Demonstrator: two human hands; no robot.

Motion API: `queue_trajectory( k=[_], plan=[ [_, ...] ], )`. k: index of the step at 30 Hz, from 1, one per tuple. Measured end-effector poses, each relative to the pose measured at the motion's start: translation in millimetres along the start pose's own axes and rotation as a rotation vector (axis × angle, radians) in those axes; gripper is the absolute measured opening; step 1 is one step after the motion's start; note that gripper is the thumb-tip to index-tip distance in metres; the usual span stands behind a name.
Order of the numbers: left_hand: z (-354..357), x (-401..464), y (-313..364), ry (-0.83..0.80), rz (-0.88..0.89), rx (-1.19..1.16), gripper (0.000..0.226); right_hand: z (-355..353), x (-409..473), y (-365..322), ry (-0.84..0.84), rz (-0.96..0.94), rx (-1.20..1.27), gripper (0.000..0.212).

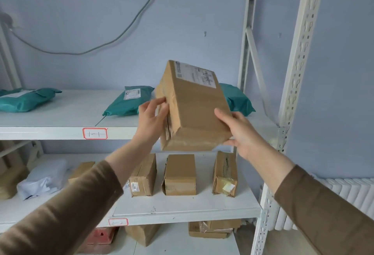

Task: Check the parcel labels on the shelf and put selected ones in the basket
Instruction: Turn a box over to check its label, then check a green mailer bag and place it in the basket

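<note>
Cardboard parcel (192, 107) held up in front of the upper shelf (60, 131), tilted, label (195, 73) on its top face toward cam. Left hand (151, 118) grip clamps the taped left side; right hand (241, 133) grip closed on the lower right corner, fingers under. Box looks stiff, prob light, edges worn; best held by opposite sides as here. Teal mailer bags (129, 101) lie behind on same shelf, three small cartons (180, 174) below. Steel upright (297, 62) close at right. Basket not in view.

Three boxes (179, 174) side by side on shelf (182, 208).
</note>
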State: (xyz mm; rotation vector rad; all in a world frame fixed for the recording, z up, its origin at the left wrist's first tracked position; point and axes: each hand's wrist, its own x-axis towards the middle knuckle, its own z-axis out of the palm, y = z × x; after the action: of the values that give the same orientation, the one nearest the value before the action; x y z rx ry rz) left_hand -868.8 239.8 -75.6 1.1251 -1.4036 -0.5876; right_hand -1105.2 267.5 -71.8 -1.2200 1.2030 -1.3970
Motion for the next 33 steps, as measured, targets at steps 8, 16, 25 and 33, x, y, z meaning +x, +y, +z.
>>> queue_trajectory(
  k=[8, 16, 25, 33],
  plan=[
    [2.9, 124.7, 38.8, -0.304, -0.216, -0.294, 0.087, 36.4, 112.3, -68.3, 0.068, -0.013, -0.070, 0.032],
    [10.8, 220.3, -13.6, -0.297, -0.381, -0.296, 0.036, 76.7, 206.6, -58.8, 0.033, 0.059, -0.072, 0.013],
    [19.1, 246.5, -61.2, -0.261, -0.498, -0.341, 0.029, 90.7, 254.4, -21.8, 0.036, 0.071, -0.124, 0.045],
    [28.3, 241.4, -15.6, -0.075, 0.003, 0.189, 0.076, 65.3, 223.2, -35.8, 0.118, -0.154, -0.322, 0.059]
  ],
)
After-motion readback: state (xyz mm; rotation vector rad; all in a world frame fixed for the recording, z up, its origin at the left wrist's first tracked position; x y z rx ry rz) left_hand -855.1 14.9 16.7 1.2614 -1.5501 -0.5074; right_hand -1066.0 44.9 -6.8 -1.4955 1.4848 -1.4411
